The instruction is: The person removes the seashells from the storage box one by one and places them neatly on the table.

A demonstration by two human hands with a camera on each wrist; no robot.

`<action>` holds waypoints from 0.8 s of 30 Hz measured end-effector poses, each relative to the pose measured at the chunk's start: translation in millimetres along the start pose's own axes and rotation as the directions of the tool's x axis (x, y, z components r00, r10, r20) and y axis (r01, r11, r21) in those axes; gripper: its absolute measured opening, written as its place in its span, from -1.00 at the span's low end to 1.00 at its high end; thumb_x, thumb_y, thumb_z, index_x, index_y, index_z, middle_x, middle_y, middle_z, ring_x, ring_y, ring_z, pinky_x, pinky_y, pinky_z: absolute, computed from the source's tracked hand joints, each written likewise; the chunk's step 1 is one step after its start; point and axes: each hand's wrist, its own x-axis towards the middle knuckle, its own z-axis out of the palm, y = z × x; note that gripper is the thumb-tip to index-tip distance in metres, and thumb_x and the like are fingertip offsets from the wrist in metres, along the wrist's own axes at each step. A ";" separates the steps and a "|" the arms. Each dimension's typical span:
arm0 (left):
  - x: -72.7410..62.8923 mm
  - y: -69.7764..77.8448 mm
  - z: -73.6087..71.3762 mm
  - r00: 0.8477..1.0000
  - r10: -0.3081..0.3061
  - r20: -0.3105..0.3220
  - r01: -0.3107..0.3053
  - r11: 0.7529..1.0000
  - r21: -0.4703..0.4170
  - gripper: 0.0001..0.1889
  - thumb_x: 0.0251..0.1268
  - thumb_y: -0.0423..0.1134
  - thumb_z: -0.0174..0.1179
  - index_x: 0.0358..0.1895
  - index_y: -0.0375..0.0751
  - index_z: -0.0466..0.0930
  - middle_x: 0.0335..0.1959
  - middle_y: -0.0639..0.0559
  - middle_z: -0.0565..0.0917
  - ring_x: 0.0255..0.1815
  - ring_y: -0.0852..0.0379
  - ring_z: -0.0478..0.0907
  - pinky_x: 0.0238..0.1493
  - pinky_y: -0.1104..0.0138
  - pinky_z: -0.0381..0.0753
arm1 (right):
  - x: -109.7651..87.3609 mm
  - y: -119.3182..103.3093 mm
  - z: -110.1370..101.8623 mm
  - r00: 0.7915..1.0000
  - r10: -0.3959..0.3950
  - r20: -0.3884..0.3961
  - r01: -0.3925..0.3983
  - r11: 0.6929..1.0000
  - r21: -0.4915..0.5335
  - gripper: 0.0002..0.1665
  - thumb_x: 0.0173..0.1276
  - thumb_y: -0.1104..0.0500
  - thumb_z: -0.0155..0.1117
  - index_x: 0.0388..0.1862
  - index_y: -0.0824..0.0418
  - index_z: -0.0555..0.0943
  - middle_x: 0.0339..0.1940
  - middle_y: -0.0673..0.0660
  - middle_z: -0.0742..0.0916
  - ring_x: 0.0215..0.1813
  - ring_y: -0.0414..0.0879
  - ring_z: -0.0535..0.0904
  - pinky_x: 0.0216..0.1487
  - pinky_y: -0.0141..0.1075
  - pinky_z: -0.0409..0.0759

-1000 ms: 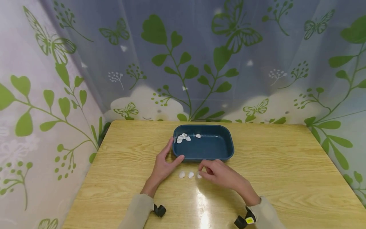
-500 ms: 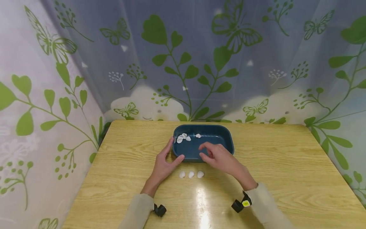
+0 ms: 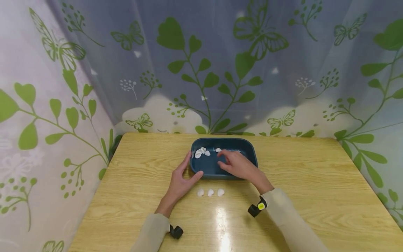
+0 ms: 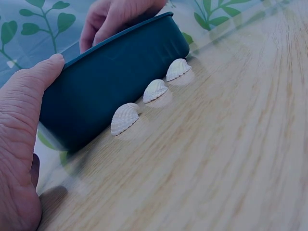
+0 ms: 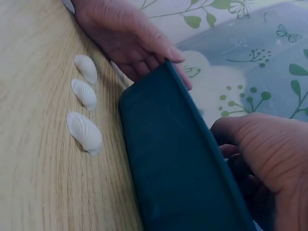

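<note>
A dark blue rectangular tub [image 3: 224, 176] stands on the table. My left hand [image 3: 178, 182] holds its near left corner, thumb on the near rim and fingers along the left end. My right hand [image 3: 237, 164] reaches over the near rim into the tub, thumb and index finger apart with nothing seen between them. Just beyond its fingertips lies a lone white seashell [image 3: 218, 149]. Several more white seashells [image 3: 198, 154] cluster at the tub's left end. In the right wrist view the tub wall hides my right fingertips.
Three ribbed white seashells, left [image 3: 200, 192], middle [image 3: 210, 192] and right [image 3: 221, 192], lie in a row on the wooden table [image 3: 299, 168] before the tub. A leaf-and-butterfly patterned curtain [image 3: 217, 70] hangs behind the table's far edge.
My right hand has let go of the rightmost seashell in the table row and moved up and forward into the tub. My left hand keeps its place on the corner.
</note>
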 end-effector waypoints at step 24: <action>0.7 -0.8 1.3 1.000 -0.009 0.001 0.009 1.000 -0.003 -0.09 0.37 0.04 0.42 0.69 0.15 0.11 0.66 0.24 0.17 0.67 0.17 0.09 0.65 0.06 0.13 | 47.7 20.7 15.8 0.996 0.028 0.086 -0.026 0.999 -0.025 -0.58 0.53 0.19 0.31 0.26 0.36 0.61 -0.66 -0.05 0.53 -0.64 -0.23 0.41 -0.56 -0.38 0.39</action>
